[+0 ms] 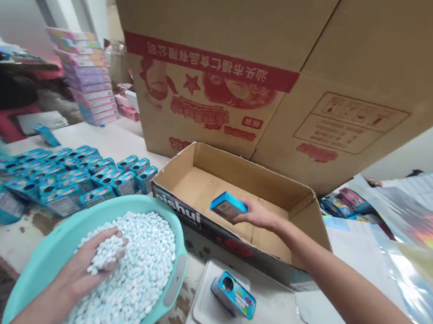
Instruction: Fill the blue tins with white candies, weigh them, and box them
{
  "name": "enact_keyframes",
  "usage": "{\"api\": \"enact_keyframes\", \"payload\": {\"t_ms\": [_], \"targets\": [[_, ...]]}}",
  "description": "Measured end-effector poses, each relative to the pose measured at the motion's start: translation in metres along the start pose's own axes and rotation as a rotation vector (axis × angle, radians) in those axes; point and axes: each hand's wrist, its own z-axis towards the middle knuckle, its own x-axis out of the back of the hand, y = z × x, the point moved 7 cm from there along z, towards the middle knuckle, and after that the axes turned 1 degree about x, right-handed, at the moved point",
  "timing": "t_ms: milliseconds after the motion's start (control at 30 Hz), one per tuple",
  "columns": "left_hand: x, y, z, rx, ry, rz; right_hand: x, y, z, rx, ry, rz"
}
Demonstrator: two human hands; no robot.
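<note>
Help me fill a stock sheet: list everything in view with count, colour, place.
Table: one, white, beneath
Tub: one, teal, front left
Pellets: many, white and pale blue, in the tub
Scale: one, white, right of the tub
Box on the scale: one, blue, front centre
Open carton: one, brown inside, beyond the scale
Held box: one, blue, over the open carton
Small boxes: many, blue, left on the table
Large carton: one, brown, behind the open carton
Stacked boxes: several, pink and purple, back left
Packs: several, multicoloured, right
Shiny sheets: several, silvery, right
Left hand: one, in the tub, cupping pellets
Right hand: one, gripping the held box
</note>
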Motion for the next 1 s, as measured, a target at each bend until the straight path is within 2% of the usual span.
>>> {"api": "enact_keyframes", "payload": {"t_ms": [100, 167, 300, 500, 600, 667, 700, 800, 900, 967, 1000], "targets": [[0.010, 0.005, -0.001, -0.001, 0.050, -0.025, 0.012, -0.031, -0.033, 0.134, 0.071, 0.432], [0.011, 0.004, -0.001, 0.022, 0.042, -0.008, 0.008, -0.046, -0.052, 0.160, 0.161, 0.674], [0.003, 0.002, -0.005, 0.027, -0.084, -0.038, -0.024, -0.067, -0.070, 0.076, 0.264, 0.889], [0.010, 0.003, -0.011, 0.028, -0.153, -0.149, -0.071, -0.082, -0.063, -0.121, 0.323, 1.200], [0.017, 0.002, -0.014, 0.031, -0.162, -0.183, -0.089, -0.088, -0.057, -0.130, 0.253, 1.165], [0.021, -0.001, -0.016, 0.038, -0.163, -0.187, -0.094, -0.092, -0.056, -0.092, 0.207, 1.036], [0.023, -0.002, -0.017, 0.041, -0.160, -0.182, -0.092, -0.093, -0.056, -0.071, 0.225, 0.957], [0.027, -0.004, -0.018, 0.032, -0.153, -0.162, -0.070, -0.091, -0.064, -0.035, 0.442, 0.805], [0.026, -0.006, -0.017, 0.023, -0.161, -0.148, -0.044, -0.090, -0.075, 0.065, 0.715, 0.875], [0.024, -0.009, -0.016, 0.025, -0.149, -0.131, -0.038, -0.091, -0.078, 0.123, 0.769, 0.891], [0.023, -0.010, -0.015, 0.030, -0.141, -0.122, -0.040, -0.093, -0.077, 0.123, 0.738, 0.867]]}}
